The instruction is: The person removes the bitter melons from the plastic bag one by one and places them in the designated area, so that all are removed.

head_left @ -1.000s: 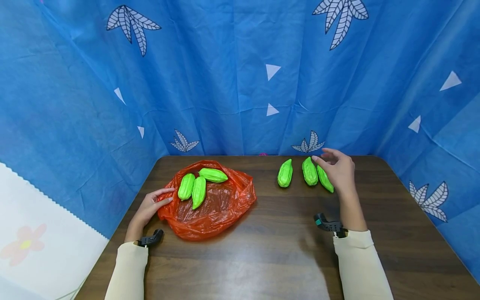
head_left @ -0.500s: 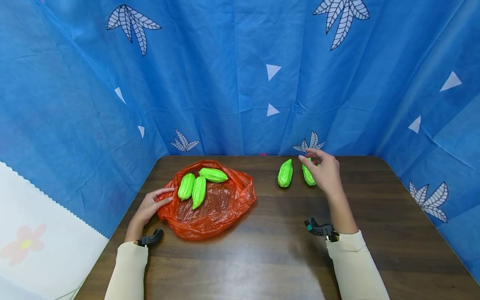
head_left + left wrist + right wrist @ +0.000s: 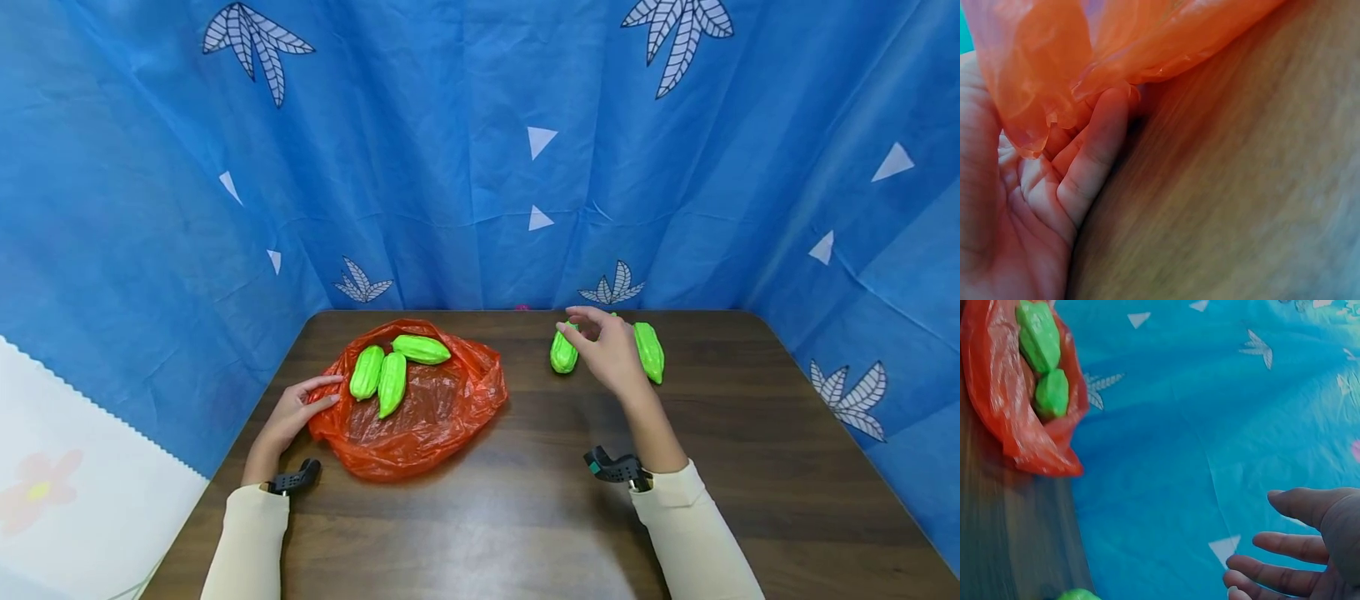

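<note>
My left hand (image 3: 295,414) holds the left rim of a red plastic bag (image 3: 427,456), with film lying between thumb and fingers in the left wrist view. Three bright green, ridged gourds lie in the bag: one at the left (image 3: 367,372), one in the middle (image 3: 392,385) and one at the back (image 3: 422,349). Fingers parted and nothing between them, my right hand (image 3: 609,354) hovers over the gourds at the table's back. It partly covers the leftmost gourd (image 3: 564,352) and nearly hides the middle one. The rightmost gourd (image 3: 649,353) lies beside the hand.
A dark wooden table (image 3: 465,533) carries everything. Behind it and along the sides hangs a blue curtain (image 3: 420,167) with leaf and triangle prints. A black wrist camera sits on each arm.
My right hand has moved left from over the rightmost gourd to the leftmost one, uncovering the rightmost. My left hand and the bag stay as they were. The head view has shifted slightly.
</note>
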`<action>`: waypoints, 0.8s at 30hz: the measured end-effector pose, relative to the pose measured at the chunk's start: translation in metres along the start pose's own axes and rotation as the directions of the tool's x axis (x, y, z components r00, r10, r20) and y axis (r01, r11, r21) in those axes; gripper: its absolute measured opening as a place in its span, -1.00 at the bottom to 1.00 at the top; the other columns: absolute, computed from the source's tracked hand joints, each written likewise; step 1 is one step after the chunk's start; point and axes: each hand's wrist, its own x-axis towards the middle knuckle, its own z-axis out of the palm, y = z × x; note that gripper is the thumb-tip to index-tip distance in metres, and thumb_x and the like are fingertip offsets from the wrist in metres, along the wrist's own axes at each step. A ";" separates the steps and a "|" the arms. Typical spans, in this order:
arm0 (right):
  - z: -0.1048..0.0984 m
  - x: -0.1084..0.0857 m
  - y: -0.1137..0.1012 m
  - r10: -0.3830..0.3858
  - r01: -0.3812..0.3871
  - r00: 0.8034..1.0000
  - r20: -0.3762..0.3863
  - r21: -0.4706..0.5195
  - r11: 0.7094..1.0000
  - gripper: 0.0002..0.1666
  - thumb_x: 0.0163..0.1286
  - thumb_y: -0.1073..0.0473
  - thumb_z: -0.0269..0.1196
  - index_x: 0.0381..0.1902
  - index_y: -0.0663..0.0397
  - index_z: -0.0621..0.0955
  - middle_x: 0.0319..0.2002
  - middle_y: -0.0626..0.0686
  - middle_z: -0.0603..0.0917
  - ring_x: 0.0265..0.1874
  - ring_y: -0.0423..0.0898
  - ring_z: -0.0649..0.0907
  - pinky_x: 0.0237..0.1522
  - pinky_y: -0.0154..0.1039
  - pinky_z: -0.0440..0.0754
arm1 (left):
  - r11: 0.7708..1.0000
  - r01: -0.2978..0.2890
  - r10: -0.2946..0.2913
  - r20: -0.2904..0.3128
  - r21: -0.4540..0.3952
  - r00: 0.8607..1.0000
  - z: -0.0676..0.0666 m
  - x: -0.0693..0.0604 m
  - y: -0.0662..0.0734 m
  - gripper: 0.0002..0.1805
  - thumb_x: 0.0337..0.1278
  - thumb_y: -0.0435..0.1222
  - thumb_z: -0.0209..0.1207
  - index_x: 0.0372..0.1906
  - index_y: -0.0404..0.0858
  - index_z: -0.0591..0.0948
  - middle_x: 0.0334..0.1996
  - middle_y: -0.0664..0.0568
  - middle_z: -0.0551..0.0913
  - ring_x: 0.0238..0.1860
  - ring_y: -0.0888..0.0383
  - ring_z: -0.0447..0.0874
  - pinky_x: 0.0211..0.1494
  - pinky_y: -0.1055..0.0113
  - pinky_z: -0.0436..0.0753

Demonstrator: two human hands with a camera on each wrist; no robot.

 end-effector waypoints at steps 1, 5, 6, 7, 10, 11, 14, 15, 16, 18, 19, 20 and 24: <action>0.002 -0.001 -0.001 -0.003 0.003 1.000 0.013 0.005 1.000 -0.49 0.42 -0.03 0.35 0.20 0.12 0.66 -0.01 0.17 0.75 -0.18 0.08 0.67 -0.18 -0.06 0.61 | 1.000 0.001 -0.001 0.001 0.001 1.000 0.000 0.001 0.000 -0.42 0.38 -0.15 0.26 0.38 -0.33 0.50 0.40 -0.33 0.38 -0.04 0.38 0.64 -0.06 0.40 0.69; 0.011 -0.005 -0.004 -0.016 0.016 0.998 0.066 0.010 1.000 -0.51 0.41 -0.04 0.36 0.17 0.11 0.68 -0.04 0.15 0.76 -0.19 0.08 0.69 -0.18 -0.03 0.66 | 1.000 0.008 -0.008 0.003 0.010 1.000 0.001 0.003 -0.001 -0.42 0.38 -0.12 0.27 0.38 -0.30 0.51 0.40 -0.31 0.38 -0.04 0.37 0.64 -0.06 0.40 0.69; 0.014 -0.007 -0.004 -0.017 0.016 0.997 0.080 0.011 1.000 -0.52 0.40 -0.04 0.36 0.16 0.11 0.68 -0.05 0.14 0.76 -0.19 0.07 0.70 -0.19 -0.03 0.68 | 1.000 0.006 -0.006 0.004 0.011 1.000 0.001 0.003 -0.001 -0.42 0.38 -0.12 0.27 0.38 -0.30 0.51 0.40 -0.31 0.38 -0.05 0.37 0.65 -0.06 0.39 0.69; 0.017 -0.009 -0.004 -0.021 0.020 0.996 0.092 0.009 1.000 -0.52 0.40 -0.04 0.36 0.15 0.11 0.68 -0.06 0.14 0.76 -0.19 0.06 0.70 -0.19 -0.03 0.69 | 1.000 0.006 -0.006 0.003 0.013 1.000 0.001 0.002 -0.001 -0.42 0.38 -0.12 0.27 0.38 -0.30 0.51 0.40 -0.31 0.38 -0.06 0.36 0.65 -0.07 0.39 0.70; 0.027 -0.013 -0.005 -0.039 0.038 0.992 0.119 0.015 0.999 -0.56 0.40 -0.03 0.37 0.12 0.09 0.70 -0.09 0.11 0.76 -0.19 0.06 0.71 -0.23 -0.06 0.69 | 1.000 0.001 -0.001 0.004 0.017 1.000 -0.001 0.001 -0.001 -0.43 0.39 -0.14 0.26 0.37 -0.31 0.51 0.39 -0.34 0.38 -0.06 0.36 0.66 -0.08 0.39 0.70; 0.031 -0.015 -0.005 -0.045 0.043 0.990 0.130 0.017 0.999 -0.56 0.39 -0.03 0.37 0.12 0.09 0.70 -0.10 0.10 0.77 -0.20 0.05 0.71 -0.25 -0.07 0.69 | 1.000 0.002 -0.002 0.001 0.011 1.000 -0.001 0.000 -0.001 -0.44 0.39 -0.14 0.26 0.37 -0.31 0.51 0.38 -0.34 0.39 -0.08 0.35 0.67 -0.09 0.38 0.70; 0.042 -0.019 -0.009 -0.065 0.066 0.984 0.165 0.002 0.998 -0.56 0.39 -0.03 0.38 0.12 0.09 0.70 -0.10 0.09 0.77 -0.21 0.02 0.70 -0.27 -0.10 0.68 | 1.000 -0.002 0.002 0.005 0.001 1.000 -0.002 0.000 -0.002 -0.44 0.39 -0.17 0.25 0.38 -0.33 0.50 0.39 -0.35 0.37 -0.06 0.37 0.66 -0.08 0.39 0.70; 0.046 -0.021 -0.011 -0.070 0.073 0.981 0.180 -0.006 0.997 -0.55 0.38 -0.03 0.38 0.12 0.09 0.70 -0.09 0.10 0.77 -0.21 0.02 0.70 -0.26 -0.10 0.68 | 1.000 -0.003 0.003 0.005 0.000 1.000 -0.002 0.000 -0.002 -0.44 0.40 -0.17 0.25 0.38 -0.33 0.50 0.39 -0.35 0.37 -0.06 0.37 0.66 -0.08 0.39 0.70; 0.050 -0.022 -0.012 -0.075 0.080 0.978 0.195 -0.016 0.997 -0.54 0.38 -0.03 0.38 0.12 0.09 0.69 -0.08 0.10 0.77 -0.21 0.00 0.70 -0.25 -0.10 0.68 | 1.000 -0.003 0.003 0.004 -0.003 1.000 -0.001 0.000 -0.002 -0.44 0.39 -0.17 0.25 0.38 -0.33 0.50 0.39 -0.34 0.37 -0.06 0.37 0.66 -0.09 0.40 0.70; 0.057 -0.024 -0.016 -0.090 0.100 0.971 0.220 -0.035 0.994 -0.52 0.38 -0.05 0.38 0.14 0.09 0.69 -0.05 0.10 0.77 -0.21 0.00 0.71 -0.21 -0.09 0.68 | 1.000 -0.004 0.004 0.008 -0.003 1.000 -0.002 -0.001 -0.003 -0.44 0.40 -0.18 0.25 0.39 -0.34 0.49 0.40 -0.35 0.36 -0.06 0.37 0.66 -0.08 0.40 0.69; 0.060 -0.025 -0.017 -0.097 0.108 0.968 0.231 -0.038 0.993 -0.52 0.38 -0.04 0.38 0.14 0.10 0.69 -0.04 0.11 0.77 -0.20 0.01 0.71 -0.20 -0.08 0.68 | 1.000 -0.002 0.002 0.008 -0.004 1.000 -0.001 -0.001 -0.002 -0.43 0.40 -0.17 0.25 0.38 -0.34 0.49 0.40 -0.35 0.37 -0.06 0.37 0.66 -0.08 0.39 0.70; 0.064 -0.025 -0.019 -0.103 0.117 0.965 0.239 -0.045 0.992 -0.51 0.38 -0.04 0.38 0.14 0.10 0.69 -0.03 0.11 0.77 -0.19 0.01 0.71 -0.19 -0.07 0.69 | 1.000 0.002 -0.002 0.008 -0.004 1.000 -0.001 -0.001 -0.002 -0.43 0.39 -0.16 0.25 0.38 -0.33 0.50 0.40 -0.35 0.37 -0.07 0.36 0.66 -0.08 0.39 0.70; 0.075 -0.027 -0.025 -0.129 0.145 0.956 0.264 -0.041 0.989 -0.50 0.36 -0.03 0.39 0.15 0.13 0.69 -0.03 0.12 0.76 -0.18 0.06 0.73 -0.19 -0.05 0.69 | 1.000 0.015 -0.015 0.012 -0.004 1.000 -0.001 0.000 -0.001 -0.42 0.38 -0.12 0.26 0.38 -0.30 0.50 0.39 -0.33 0.38 -0.07 0.32 0.68 -0.07 0.37 0.70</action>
